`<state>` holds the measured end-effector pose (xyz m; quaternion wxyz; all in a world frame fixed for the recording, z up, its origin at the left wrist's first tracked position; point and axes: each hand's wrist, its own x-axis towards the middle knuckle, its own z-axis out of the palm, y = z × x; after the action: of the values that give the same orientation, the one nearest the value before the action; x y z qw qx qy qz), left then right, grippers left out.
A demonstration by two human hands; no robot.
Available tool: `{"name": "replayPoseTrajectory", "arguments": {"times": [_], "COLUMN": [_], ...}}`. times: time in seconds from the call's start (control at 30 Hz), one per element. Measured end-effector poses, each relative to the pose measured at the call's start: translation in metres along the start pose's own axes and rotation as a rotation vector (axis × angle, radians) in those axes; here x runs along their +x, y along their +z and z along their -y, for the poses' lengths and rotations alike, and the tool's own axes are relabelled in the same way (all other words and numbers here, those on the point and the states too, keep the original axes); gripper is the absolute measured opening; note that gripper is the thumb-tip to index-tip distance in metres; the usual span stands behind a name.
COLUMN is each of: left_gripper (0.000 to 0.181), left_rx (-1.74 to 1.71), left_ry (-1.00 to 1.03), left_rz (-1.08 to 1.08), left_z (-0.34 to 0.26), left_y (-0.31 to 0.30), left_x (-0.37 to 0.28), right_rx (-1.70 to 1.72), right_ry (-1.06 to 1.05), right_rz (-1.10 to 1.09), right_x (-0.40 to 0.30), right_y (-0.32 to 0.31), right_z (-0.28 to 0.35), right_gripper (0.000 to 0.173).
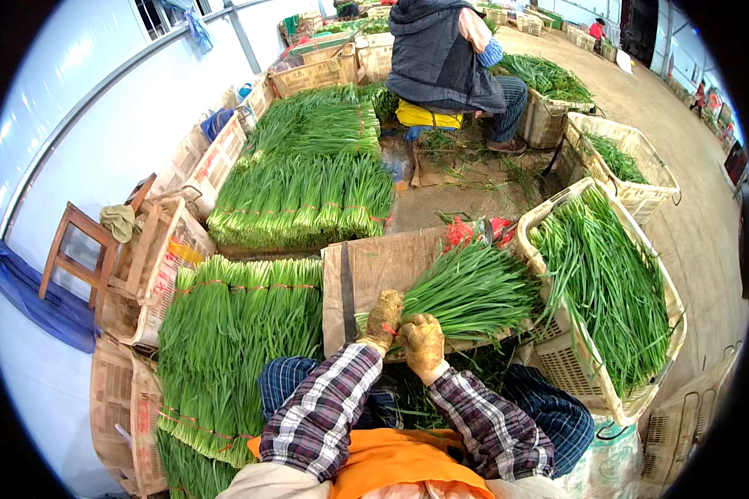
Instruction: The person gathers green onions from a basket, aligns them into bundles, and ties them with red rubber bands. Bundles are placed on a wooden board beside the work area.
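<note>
Both of my hands wear stained yellowish gloves and meet at the cut end of a bunch of long green leaves, likely Chinese chives [474,290]. My left hand [384,319] is closed around the pale stem end, with a bit of red tie showing at its fingers. Close beside it on the right, my right hand [423,344] is closed at the red tie; its fingertips are hidden, so what they pinch cannot be told. The bunch lies on a board covered in brown material [387,262], its leaves fanning right. Red ties [459,234] lie at the board's far edge.
Tied bunches [243,312] are stacked at my left, with another stack [306,193] beyond. A plastic crate [677,312] of loose leaves stands close on the right. A person in a dark vest [440,56] sits ahead. Crates [162,280] and a wooden chair [78,268] line the left wall.
</note>
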<state>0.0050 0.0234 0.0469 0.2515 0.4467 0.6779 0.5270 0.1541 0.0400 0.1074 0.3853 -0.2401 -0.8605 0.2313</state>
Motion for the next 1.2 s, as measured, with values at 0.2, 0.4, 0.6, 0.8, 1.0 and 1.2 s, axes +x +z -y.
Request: {"name": "replayPoseTrajectory", "arguments": {"times": [0.2, 0.4, 0.6, 0.8, 1.0, 1.2], "left_gripper": [0.009, 0.013, 0.022, 0.028, 0.033, 0.027], "left_rx": [0.259, 0.339, 0.205, 0.030, 0.009, 0.117], "left_ry": [0.141, 0.100, -0.123, -0.140, -0.244, -0.236], "left_rz": [0.051, 0.027, 0.173, 0.350, 0.346, 0.260], "left_z": [-0.035, -0.018, -0.015, 0.003, -0.012, -0.009], "left_y": [-0.014, -0.018, -0.028, -0.036, -0.039, -0.037], "left_x": [0.002, 0.015, 0.028, 0.038, 0.038, 0.040], "right_rx": [0.288, 0.302, 0.252, 0.288, 0.362, 0.355], "right_ry": [-0.057, 0.142, 0.230, 0.260, 0.299, 0.341], "right_rz": [-0.104, -0.121, -0.112, -0.011, 0.076, 0.139], "right_x": [0.028, 0.022, 0.026, 0.028, 0.032, 0.036], "right_y": [0.031, 0.042, 0.042, 0.040, 0.028, 0.024], "right_z": [-0.036, -0.052, -0.050, -0.054, -0.052, -0.047], "right_gripper": [0.020, 0.014, 0.013, 0.012, 0.014, 0.013]}}
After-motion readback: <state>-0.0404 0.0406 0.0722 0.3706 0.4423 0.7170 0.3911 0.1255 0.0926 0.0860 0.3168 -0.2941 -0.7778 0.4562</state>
